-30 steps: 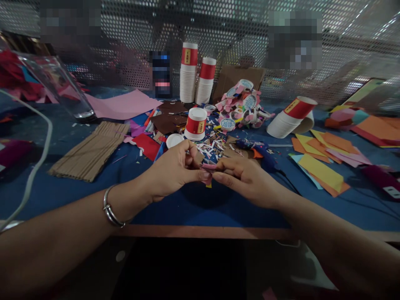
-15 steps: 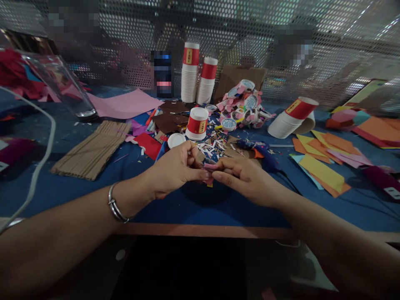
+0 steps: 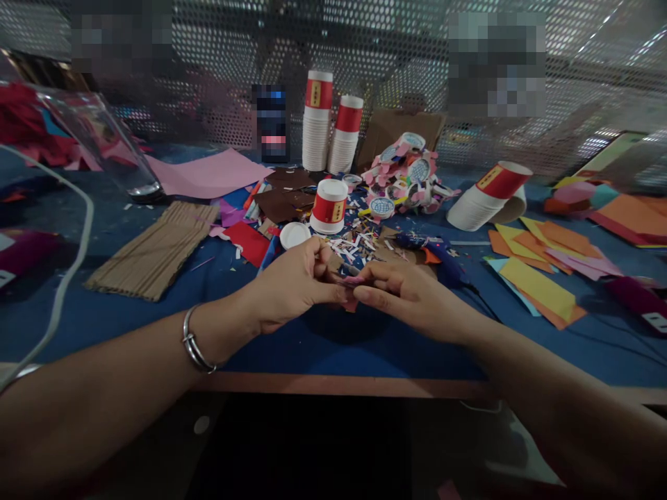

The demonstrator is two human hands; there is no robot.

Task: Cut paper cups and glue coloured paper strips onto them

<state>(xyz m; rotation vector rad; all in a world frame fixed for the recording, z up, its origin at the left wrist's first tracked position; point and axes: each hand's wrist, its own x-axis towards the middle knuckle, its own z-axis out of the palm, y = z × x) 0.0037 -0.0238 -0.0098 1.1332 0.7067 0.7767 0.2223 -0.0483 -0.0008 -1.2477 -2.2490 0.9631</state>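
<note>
Between my fingertips, above the front of the blue table, is a small pink paper piece [image 3: 351, 303], mostly covered by the fingers. My left hand [image 3: 299, 281] pinches it from the left, thumb against forefinger. From the right, my right hand [image 3: 404, 295] grips the same piece with thumb and fingertips. White and coloured paper scraps [image 3: 354, 243] lie just beyond the hands. Behind them a red and white paper cup [image 3: 328, 207] stands upside down, with a white round lid-like disc [image 3: 294, 235] beside it.
A blue glue gun [image 3: 442, 257] with a cord lies right of my hands. Coloured paper strips [image 3: 539, 285] and tilted stacked cups [image 3: 487, 198] are farther right. Corrugated cardboard [image 3: 153, 250] lies left. Upright cup stacks [image 3: 317, 125] and a pile of paper crafts [image 3: 409, 173] stand behind.
Both hands stay in almost the same place. The pink paper piece has turned slightly between the fingertips, and the yellow bit seen below it earlier no longer shows.
</note>
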